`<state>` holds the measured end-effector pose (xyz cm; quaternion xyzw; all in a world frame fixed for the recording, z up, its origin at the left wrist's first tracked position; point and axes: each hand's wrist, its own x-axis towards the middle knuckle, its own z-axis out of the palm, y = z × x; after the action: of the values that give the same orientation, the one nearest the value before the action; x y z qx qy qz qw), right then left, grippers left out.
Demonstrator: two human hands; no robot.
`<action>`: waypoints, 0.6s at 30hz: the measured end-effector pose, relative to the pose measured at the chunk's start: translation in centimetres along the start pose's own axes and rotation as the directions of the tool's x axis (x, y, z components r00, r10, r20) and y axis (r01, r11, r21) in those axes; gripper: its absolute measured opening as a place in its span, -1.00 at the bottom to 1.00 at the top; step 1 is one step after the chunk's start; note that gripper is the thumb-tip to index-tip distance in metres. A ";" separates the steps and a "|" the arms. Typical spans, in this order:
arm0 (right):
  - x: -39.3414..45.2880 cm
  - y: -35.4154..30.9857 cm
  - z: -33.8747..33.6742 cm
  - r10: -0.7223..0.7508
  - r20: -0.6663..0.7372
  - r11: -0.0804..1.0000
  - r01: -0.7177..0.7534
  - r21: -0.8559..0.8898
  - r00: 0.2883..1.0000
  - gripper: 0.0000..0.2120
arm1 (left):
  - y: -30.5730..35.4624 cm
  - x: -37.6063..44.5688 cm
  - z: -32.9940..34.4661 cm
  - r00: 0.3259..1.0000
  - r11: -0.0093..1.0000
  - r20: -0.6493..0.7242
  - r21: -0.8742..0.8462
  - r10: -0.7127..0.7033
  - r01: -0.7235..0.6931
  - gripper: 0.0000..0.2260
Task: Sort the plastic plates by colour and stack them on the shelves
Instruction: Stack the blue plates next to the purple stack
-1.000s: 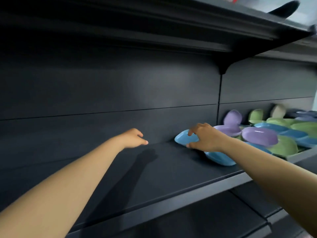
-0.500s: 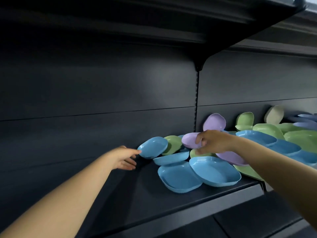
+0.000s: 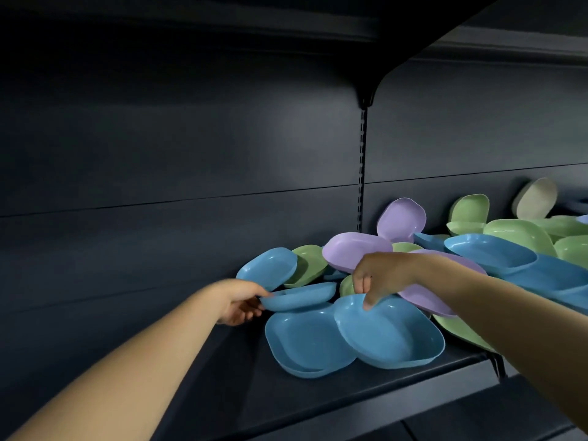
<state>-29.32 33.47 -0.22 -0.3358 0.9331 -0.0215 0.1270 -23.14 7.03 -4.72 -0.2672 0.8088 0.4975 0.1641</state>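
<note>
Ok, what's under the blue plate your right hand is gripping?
That blue plate overlaps another blue plate on its left, and its right edge covers part of a green plate. The dark shelf shows below; anything else underneath is hidden.

Plates (image 3: 391, 332) heaped on shelf (image 3: 318, 396), right

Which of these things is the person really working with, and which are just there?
In the job:
- left hand gripping a blue plate
- right hand pinching another blue plate
- purple plates
- green plates
- shelf

Just there:
- beige plate
- bracket
</note>
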 end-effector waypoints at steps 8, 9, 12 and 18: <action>0.6 0.1 0.0 -0.089 -0.062 0.996 0.089 0.005 0.994 -0.73 | -0.1 0.3 -0.1 0.999 1.000 0.051 -0.005 0.015 -0.015 -0.75; 0.5 0.0 -0.2 -0.091 -0.066 0.995 0.092 0.026 0.994 -0.73 | -0.1 0.3 -0.2 0.998 1.000 0.058 -0.008 0.020 -0.019 -0.75; 0.2 -0.2 -0.8 -0.091 -0.077 0.986 0.101 0.136 0.993 -0.74 | -0.1 0.2 -0.7 0.998 0.999 0.057 -0.032 0.025 -0.023 -0.76; 0.4 0.2 -0.3 -0.053 -0.116 0.917 0.095 0.388 0.992 -0.88 | -0.7 0.2 -1.5 0.996 0.994 0.074 -0.100 0.042 -0.035 -0.75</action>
<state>-29.78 33.35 0.00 -0.3369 0.9017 -0.2304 0.1424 -22.95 5.35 -4.63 -0.2403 0.7813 0.5499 0.1715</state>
